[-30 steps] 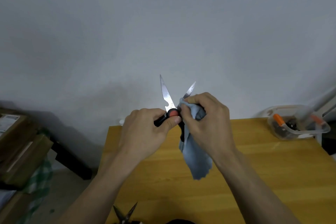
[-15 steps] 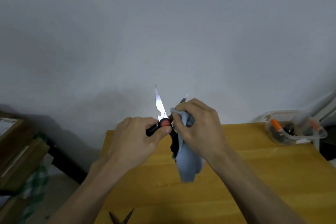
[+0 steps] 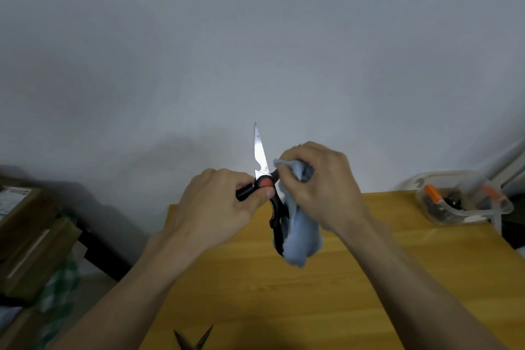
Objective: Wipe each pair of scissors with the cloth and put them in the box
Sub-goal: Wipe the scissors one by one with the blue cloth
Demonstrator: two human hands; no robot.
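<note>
Holding the scissors (image 3: pixel 262 176) up above the far end of the wooden table (image 3: pixel 369 278), my left hand (image 3: pixel 218 204) curls round one black handle with the thumb pressed by the red pivot, one blade pointing up. My right hand (image 3: pixel 321 185) pinches the blue cloth (image 3: pixel 301 233) round the other blade, which is hidden under it; the rest of the cloth hangs down. A clear plastic box (image 3: pixel 460 213) sits at the table's right far corner, some scissors already inside. Another pair (image 3: pixel 194 339) lies open at the near edge.
</note>
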